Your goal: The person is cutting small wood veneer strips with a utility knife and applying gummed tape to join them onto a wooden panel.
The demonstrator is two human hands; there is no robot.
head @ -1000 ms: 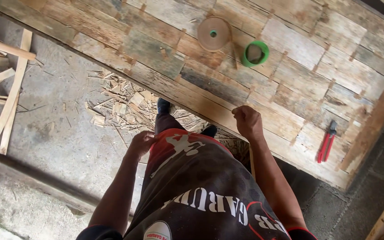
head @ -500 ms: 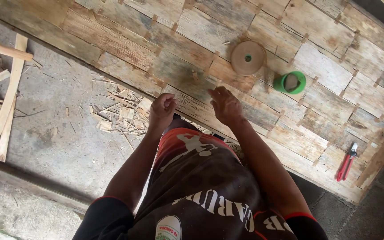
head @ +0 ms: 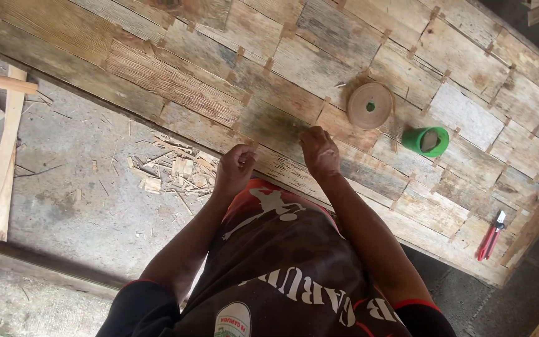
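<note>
**Hands farther onto the veneer sheet**

Moved up and apart since half a second ago: both hands, now spread along the near edge of the patched veneer sheet [head: 176, 87]. Left hand [head: 235, 168] curled into a loose fist at the sheet's edge, fingers folded in, nothing visibly held. Right hand [head: 319, 151] flat on the wood, fingers bent down against the surface, clamped on nothing that shows. At 1 o'clock from the right hand, near it, a roll of brown tape [head: 370, 105] lying flat. Farther out at 3 o'clock, a green cup [head: 427, 141]. Well apart at 4 o'clock, by the sheet's corner, red-handled pliers [head: 490, 235]. At 9 o'clock from the left hand, wood scraps [head: 173, 171] on the concrete floor [head: 63, 206].
</note>
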